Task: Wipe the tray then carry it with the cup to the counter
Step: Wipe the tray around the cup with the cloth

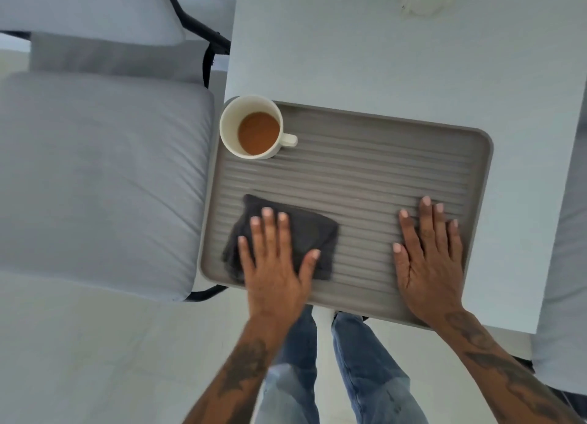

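A grey ribbed tray (381, 169) lies on the near corner of a pale table, its front edge overhanging slightly. A white cup (254, 126) with brown drink stands in the tray's far left corner, handle pointing right. A folded dark grey cloth (305, 229) rests on the tray's near left part. My left hand (273, 264) presses flat on the cloth, fingers spread, and looks blurred. My right hand (428, 255) lies flat on the tray's near right part, fingers apart, holding nothing.
The pale table (381, 48) extends away behind the tray. A cushioned light-grey chair (95, 182) with a black frame stands close to the left of the table. Another cushion (565, 233) sits at the right edge. My legs in jeans stand below the tray.
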The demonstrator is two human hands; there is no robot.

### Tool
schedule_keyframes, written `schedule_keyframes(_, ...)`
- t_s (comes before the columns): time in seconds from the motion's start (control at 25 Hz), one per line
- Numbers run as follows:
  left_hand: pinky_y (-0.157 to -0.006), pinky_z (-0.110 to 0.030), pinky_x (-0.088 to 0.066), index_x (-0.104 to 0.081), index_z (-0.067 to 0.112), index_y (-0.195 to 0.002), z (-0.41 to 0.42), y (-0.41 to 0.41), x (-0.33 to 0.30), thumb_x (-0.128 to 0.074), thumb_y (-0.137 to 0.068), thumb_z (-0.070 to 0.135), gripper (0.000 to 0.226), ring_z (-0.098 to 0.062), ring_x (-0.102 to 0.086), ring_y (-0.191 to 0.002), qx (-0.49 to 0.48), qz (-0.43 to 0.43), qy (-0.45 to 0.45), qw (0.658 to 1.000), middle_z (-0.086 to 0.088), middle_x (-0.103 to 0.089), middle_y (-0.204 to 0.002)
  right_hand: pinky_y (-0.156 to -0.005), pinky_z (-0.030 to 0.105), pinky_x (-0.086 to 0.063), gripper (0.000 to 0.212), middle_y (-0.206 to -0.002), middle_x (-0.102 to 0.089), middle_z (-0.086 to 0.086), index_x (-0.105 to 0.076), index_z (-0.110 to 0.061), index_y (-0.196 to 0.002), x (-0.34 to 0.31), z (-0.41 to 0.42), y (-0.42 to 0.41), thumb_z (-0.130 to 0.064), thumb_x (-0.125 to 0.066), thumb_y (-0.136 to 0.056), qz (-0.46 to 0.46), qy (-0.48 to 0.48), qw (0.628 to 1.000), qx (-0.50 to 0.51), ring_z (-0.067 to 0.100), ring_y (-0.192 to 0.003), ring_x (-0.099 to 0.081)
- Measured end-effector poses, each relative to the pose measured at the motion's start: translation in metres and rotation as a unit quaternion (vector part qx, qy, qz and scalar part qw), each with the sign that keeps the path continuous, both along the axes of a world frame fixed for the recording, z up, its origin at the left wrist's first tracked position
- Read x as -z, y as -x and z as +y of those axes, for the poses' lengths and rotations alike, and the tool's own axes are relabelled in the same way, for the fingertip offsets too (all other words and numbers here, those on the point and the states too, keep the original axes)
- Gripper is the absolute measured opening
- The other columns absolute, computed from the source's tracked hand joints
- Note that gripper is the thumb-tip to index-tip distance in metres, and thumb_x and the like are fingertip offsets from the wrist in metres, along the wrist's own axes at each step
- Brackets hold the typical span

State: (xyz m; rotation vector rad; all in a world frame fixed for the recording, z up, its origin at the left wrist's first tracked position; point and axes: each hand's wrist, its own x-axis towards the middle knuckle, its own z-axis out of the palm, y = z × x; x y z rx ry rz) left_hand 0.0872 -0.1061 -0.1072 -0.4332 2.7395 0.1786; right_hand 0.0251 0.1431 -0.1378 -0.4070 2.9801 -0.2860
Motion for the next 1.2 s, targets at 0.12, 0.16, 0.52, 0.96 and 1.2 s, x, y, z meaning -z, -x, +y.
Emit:
schedule_keyframes(0.12,-0.122,-0.059,-0.014,-0.008,0.01,-0.16,-0.048,-0.001,0.003,-0.026,-0.098,0.063,0.083,-0.033,0.0,-0.156,-0.024,-0.011,0.01,1.0,-0.014,-0.001,-0.168,-0.124,0.054,-0.016,0.056,-0.166,-0.019,0.016,-0.028,-0.013,-0.156,0.0,-0.003,0.001,-0.034,-0.031,-0.104,0.0,0.005,1.0,0.001,0.032,-0.155,-0.015)
schedule_keyframes(0.16,-0.123,-0.06,-0.012,-0.005,0.01,-0.16,-0.05,0.0,0.004,-0.024,-0.099,0.061,0.082,-0.034,0.003,-0.156,-0.021,-0.011,0.0,1.0,-0.015,0.001,-0.168,-0.124,0.055,-0.017,0.056,-0.166,-0.019,0.015,-0.028,-0.013,-0.156,0.0,-0.002,0.001,-0.034,-0.031,-0.104,0.0,0.003,1.0,-0.002,0.032,-0.155,-0.014)
schedule_keyframes(0.52,-0.12,-0.062,-0.018,-0.018,0.011,-0.159,0.046,0.004,0.001,-0.034,-0.101,0.054,0.073,-0.035,-0.006,-0.155,0.177,0.023,-0.052,0.983,-0.014,-0.009,-0.168,-0.121,0.058,-0.022,0.055,-0.164,-0.022,0.018,-0.03,-0.012,-0.155,0.005,-0.003,-0.001,-0.029,-0.035,-0.103,0.031,0.004,0.999,-0.007,0.035,-0.153,-0.019)
schedule_keyframes(0.96,-0.118,-0.067,-0.016,-0.014,0.003,-0.158,0.019,0.004,0.006,-0.028,-0.101,0.051,0.077,-0.046,-0.004,-0.153,-0.013,0.008,0.006,1.0,-0.026,-0.005,-0.165,-0.123,0.056,-0.019,0.054,-0.165,-0.02,0.017,-0.03,-0.013,-0.155,0.003,-0.004,0.0,-0.033,-0.028,-0.105,0.011,0.0,1.0,0.006,0.034,-0.154,-0.017)
schedule_keyframes(1.2,-0.121,-0.059,-0.019,-0.019,0.014,-0.159,0.116,0.0,-0.003,-0.032,-0.102,0.038,0.063,-0.035,-0.01,-0.155,0.064,0.03,-0.076,0.995,-0.014,-0.011,-0.167,-0.124,0.055,-0.016,0.053,-0.166,-0.016,0.016,-0.026,-0.013,-0.156,0.004,-0.002,0.0,-0.03,-0.028,-0.106,0.006,-0.007,1.0,-0.007,0.034,-0.155,-0.014)
